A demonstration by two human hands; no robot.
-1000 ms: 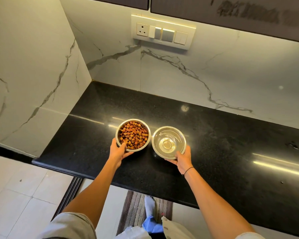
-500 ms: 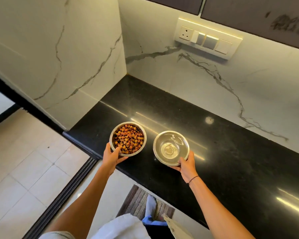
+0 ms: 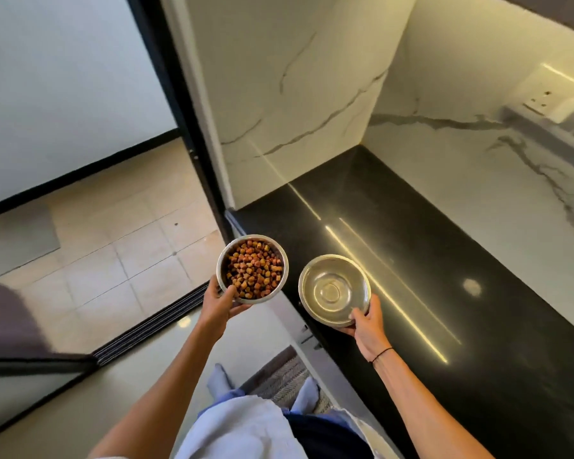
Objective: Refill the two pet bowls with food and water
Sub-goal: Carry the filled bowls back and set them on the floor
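My left hand (image 3: 217, 304) grips the near rim of a steel bowl (image 3: 252, 269) full of brown kibble, held in the air past the left end of the black counter (image 3: 444, 293). My right hand (image 3: 367, 321) grips the near rim of a second steel bowl (image 3: 333, 289) holding clear water, carried level above the counter's front edge. The two bowls sit side by side, a small gap apart.
A marble side wall (image 3: 279, 111) ends the counter on the left, with a dark door frame (image 3: 179, 127) beside it. Beige floor tiles (image 3: 113, 260) and a sliding-door track (image 3: 153, 323) lie beyond. A striped mat (image 3: 285, 382) is under my feet. A switch panel (image 3: 557, 104) is on the back wall.
Both bowls have been lifted off the counter and carried left toward the doorway. My view has swung left, bringing the floor and door frame into sight.
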